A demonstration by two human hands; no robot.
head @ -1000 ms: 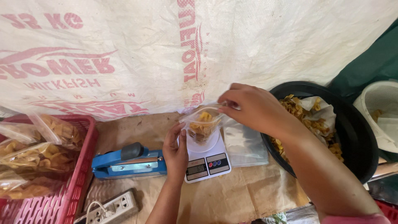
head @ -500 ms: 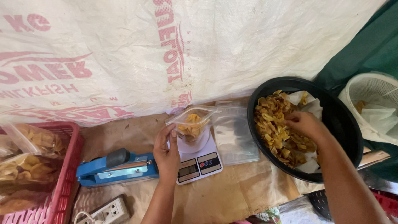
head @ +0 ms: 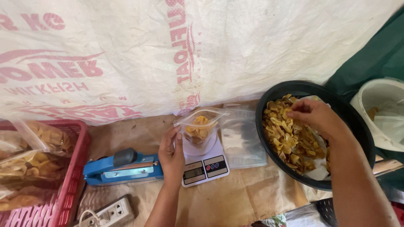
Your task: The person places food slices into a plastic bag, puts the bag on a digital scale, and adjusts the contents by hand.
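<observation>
Left hand point(head: 171, 156) steadying chip bag point(head: 200, 128), right hand point(head: 313, 115) in chip bowl point(head: 269, 94)

The left hand point(head: 171, 156) reaches up from the bottom edge on a bare forearm, back of the hand toward the camera, fingers held together and curved, the thumb set apart to the right with its nail showing. The right hand point(head: 314, 115) comes in from the lower right on a long bare forearm that crosses the frame diagonally, wrist bent so the hand turns down and to the left. Its fingers are bunched and curled under toward the thumb in a loose pinch, knuckles uppermost, well apart from the left hand.
</observation>
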